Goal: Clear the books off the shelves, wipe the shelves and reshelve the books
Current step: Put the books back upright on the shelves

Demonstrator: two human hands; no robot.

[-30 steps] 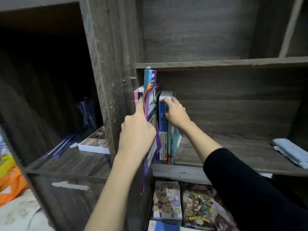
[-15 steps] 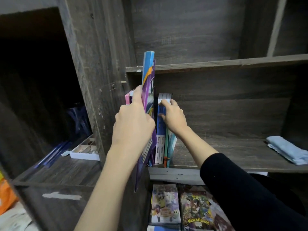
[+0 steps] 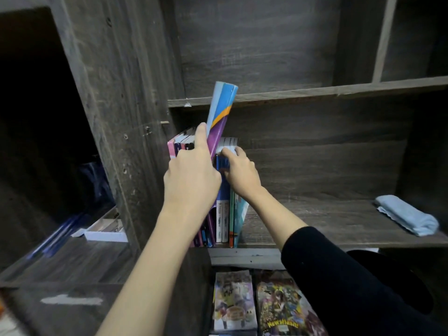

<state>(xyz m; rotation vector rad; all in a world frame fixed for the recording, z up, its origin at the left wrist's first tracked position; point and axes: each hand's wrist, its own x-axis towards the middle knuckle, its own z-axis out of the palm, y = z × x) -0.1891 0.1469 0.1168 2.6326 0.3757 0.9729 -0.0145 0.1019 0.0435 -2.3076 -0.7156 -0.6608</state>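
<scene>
A tall thin book (image 3: 221, 105) with a blue, orange and purple cover stands tilted among several upright books (image 3: 226, 219) at the left end of the dark wooden shelf (image 3: 315, 229). My left hand (image 3: 191, 175) grips this tall book, index finger stretched up along its cover. Pink and dark books (image 3: 180, 146) stand behind that hand against the side panel. My right hand (image 3: 238, 170) holds the top of a blue and white book just to the right. A folded light blue cloth (image 3: 407, 218) lies at the shelf's right end.
An upper shelf board (image 3: 315, 92) runs just above the books. Left of the upright panel (image 3: 126, 117), a lower compartment holds a white tray (image 3: 105, 232) and blue pens (image 3: 55, 238). Below the shelf lie several comic books (image 3: 254, 304).
The tall book has risen higher in my left hand, its top now in front of the upper shelf board. My right hand stays on the blue and white book.
</scene>
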